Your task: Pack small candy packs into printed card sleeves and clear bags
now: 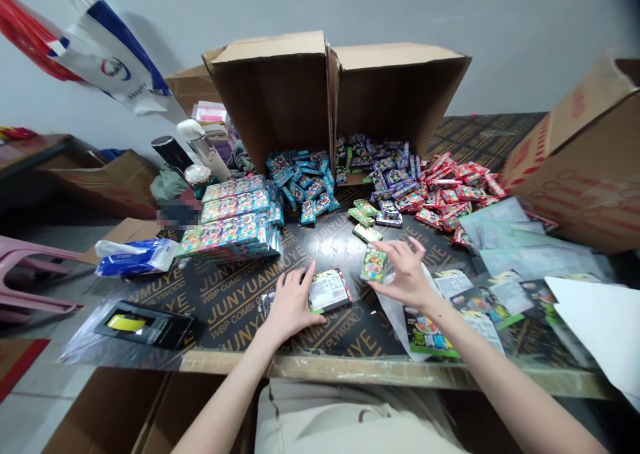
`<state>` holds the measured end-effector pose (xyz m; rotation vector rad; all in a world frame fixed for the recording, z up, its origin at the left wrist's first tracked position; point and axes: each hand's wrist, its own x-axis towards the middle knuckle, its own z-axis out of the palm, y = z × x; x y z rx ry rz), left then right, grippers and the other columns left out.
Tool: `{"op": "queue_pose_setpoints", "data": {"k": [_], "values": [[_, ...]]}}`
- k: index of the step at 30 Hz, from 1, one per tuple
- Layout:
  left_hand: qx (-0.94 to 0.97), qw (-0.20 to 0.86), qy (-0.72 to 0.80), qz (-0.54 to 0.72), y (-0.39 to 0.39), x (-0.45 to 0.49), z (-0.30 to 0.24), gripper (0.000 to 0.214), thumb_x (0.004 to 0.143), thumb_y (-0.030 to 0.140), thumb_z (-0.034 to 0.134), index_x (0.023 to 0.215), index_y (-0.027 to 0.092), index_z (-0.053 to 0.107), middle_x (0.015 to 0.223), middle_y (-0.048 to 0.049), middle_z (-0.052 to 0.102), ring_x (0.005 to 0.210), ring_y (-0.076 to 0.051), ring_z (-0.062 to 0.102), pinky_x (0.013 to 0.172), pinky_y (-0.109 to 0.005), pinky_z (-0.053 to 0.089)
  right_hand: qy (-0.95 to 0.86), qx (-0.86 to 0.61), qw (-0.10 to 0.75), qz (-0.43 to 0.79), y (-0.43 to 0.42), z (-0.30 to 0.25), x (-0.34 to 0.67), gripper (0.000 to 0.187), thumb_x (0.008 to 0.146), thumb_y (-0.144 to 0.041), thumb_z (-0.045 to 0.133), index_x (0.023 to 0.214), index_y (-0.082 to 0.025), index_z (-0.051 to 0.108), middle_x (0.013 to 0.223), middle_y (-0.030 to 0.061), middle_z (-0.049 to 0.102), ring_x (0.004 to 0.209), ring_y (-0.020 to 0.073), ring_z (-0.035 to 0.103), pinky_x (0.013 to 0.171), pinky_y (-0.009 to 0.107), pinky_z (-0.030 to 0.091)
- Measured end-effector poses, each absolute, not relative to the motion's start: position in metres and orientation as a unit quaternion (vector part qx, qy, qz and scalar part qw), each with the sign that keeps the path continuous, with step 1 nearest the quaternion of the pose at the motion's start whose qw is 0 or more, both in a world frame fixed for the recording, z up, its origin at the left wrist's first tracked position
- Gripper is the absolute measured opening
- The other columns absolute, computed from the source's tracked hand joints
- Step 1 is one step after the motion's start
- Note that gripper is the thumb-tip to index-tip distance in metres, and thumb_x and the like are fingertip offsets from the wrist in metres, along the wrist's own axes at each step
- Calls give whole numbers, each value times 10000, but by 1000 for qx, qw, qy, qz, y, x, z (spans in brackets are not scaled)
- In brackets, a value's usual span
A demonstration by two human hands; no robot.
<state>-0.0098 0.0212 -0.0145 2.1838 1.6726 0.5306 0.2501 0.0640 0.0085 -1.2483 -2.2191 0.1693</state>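
My left hand (291, 302) rests on the dark plywood tabletop (235, 301), fingers on a flat packet (329, 290) lying label side up, which it holds at its left edge. My right hand (406, 273) pinches a small green packet (373, 265) just right of that one, fingers curled round it. Further back lie loose green packets (364, 215), a heap of blue packets (305, 181), purple packets (385, 171) and red packets (453, 187).
Two open cardboard boxes (280, 101) lie on their sides at the back. Stacked packet bundles (233, 217) stand at left, near a tape dispenser (145, 324). Clear plastic sleeves (520, 241) and printed cards (430, 334) lie at right, beside another carton (580, 167).
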Motion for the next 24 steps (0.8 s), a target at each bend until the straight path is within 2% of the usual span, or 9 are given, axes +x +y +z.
{"op": "queue_pose_setpoints", "data": {"k": [4, 8, 12, 14, 15, 17, 19, 21, 24], "values": [[788, 176, 566, 163, 20, -23, -29, 1024, 540, 398, 735, 1391, 198, 203, 1101, -94, 514, 1020, -278, 457, 881, -415, 368, -853, -446, 256, 94, 71, -11, 244, 655, 601, -423, 639, 1187, -192, 462, 1073, 101, 588, 1020, 277, 515, 1005, 484, 81], [779, 198, 558, 205, 17, -26, -26, 1030, 534, 379, 741, 1390, 200, 197, 1115, -92, 505, 1028, -273, 465, 901, -413, 363, -862, -419, 243, 150, 79, -21, 234, 738, 590, -441, 666, 1236, -189, 413, 1172, 115, 562, 1071, 278, 505, 1018, 489, 76], [747, 219, 571, 262, 16, -34, -16, 1000, 556, 382, 737, 1384, 214, 202, 1173, -96, 494, 1073, -265, 480, 944, -418, 352, -834, -461, 255, 167, 96, -16, 234, 794, 599, -450, 694, 1295, -218, 392, 1336, 133, 430, 1242, 324, 347, 1016, 551, 67], [737, 215, 575, 283, 15, -38, -12, 986, 570, 378, 735, 1384, 223, 200, 1190, -97, 492, 1094, -265, 479, 956, -424, 349, -813, -456, 271, 240, 97, -10, 228, 766, 631, -451, 681, 1308, -234, 396, 1404, 126, 334, 1297, 325, 260, 1019, 556, 114], [736, 211, 574, 290, 15, -39, -11, 981, 573, 377, 736, 1383, 224, 205, 1191, -98, 494, 1097, -266, 479, 957, -426, 352, -787, -449, 289, 309, 95, -7, 223, 725, 673, -446, 651, 1315, -233, 391, 1409, 123, 326, 1295, 308, 277, 1018, 537, 172], [741, 196, 567, 300, 15, -39, -10, 970, 573, 380, 740, 1379, 222, 222, 1191, -102, 492, 1097, -268, 477, 948, -429, 367, -690, -433, 313, 488, 86, -1, 212, 659, 743, -420, 596, 1329, -218, 373, 1331, 128, 444, 1202, 264, 435, 959, 478, 338], [747, 169, 562, 312, 15, -38, -11, 947, 579, 377, 740, 1371, 219, 245, 1191, -106, 483, 1095, -270, 470, 938, -432, 381, -565, -399, 291, 660, 75, 4, 201, 616, 745, -410, 607, 1295, -200, 426, 1131, 115, 610, 993, 229, 597, 822, 412, 474], [753, 131, 559, 323, 14, -36, -12, 893, 599, 366, 730, 1356, 217, 282, 1188, -109, 475, 1094, -271, 462, 936, -436, 386, -464, -363, 261, 765, 64, 6, 194, 520, 703, -411, 658, 1156, -170, 568, 933, 87, 678, 801, 190, 649, 717, 354, 522], [762, 90, 548, 332, 13, -33, -13, 799, 637, 358, 706, 1329, 216, 333, 1170, -112, 481, 1085, -274, 463, 923, -437, 403, -392, -348, 269, 808, 52, 3, 188, 386, 643, -414, 710, 893, -121, 680, 792, 66, 677, 673, 146, 641, 682, 316, 529]]}}
